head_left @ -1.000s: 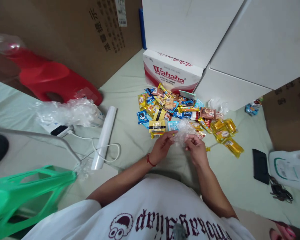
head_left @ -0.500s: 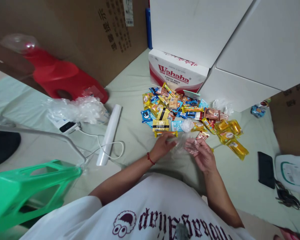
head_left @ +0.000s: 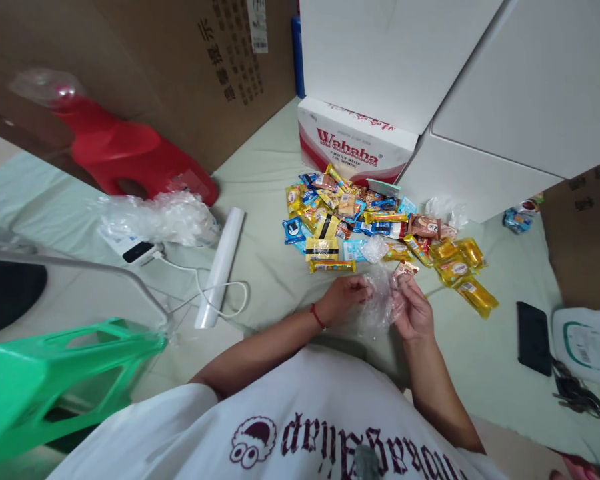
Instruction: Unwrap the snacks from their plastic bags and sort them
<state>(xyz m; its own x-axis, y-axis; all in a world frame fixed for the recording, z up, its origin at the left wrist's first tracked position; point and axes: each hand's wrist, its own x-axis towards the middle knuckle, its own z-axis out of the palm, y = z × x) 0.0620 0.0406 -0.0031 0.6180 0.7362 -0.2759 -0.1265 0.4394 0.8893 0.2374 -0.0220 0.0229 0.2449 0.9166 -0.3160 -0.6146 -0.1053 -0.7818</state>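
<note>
A crumpled clear plastic bag point(head_left: 379, 303) stretches between my two hands, close to my shirt. My left hand point(head_left: 347, 298), with a red string at the wrist, pinches its left side. The right edge of the bag is gripped by my right hand point(head_left: 413, 310). Just beyond the hands lies a pile of wrapped snacks point(head_left: 347, 207) in yellow, blue and brown. A balled-up clear plastic bag point(head_left: 375, 249) rests at the pile's near side. A small red-and-white packet point(head_left: 406, 268) lies right behind my right fingertips.
Behind the snacks stands a Wahaha box point(head_left: 353, 143) against white cabinets point(head_left: 395, 60). On the left are a red jug point(head_left: 135, 157), bunched plastic bags point(head_left: 165, 220), a white roll point(head_left: 220, 267), a cable and a green stool point(head_left: 70, 380). A black phone point(head_left: 533, 339) and keys point(head_left: 577, 390) lie right.
My left hand has moved right, toward my right hand, and now pinches the plastic bag. The bag has come together between both hands and hangs a little lower.
</note>
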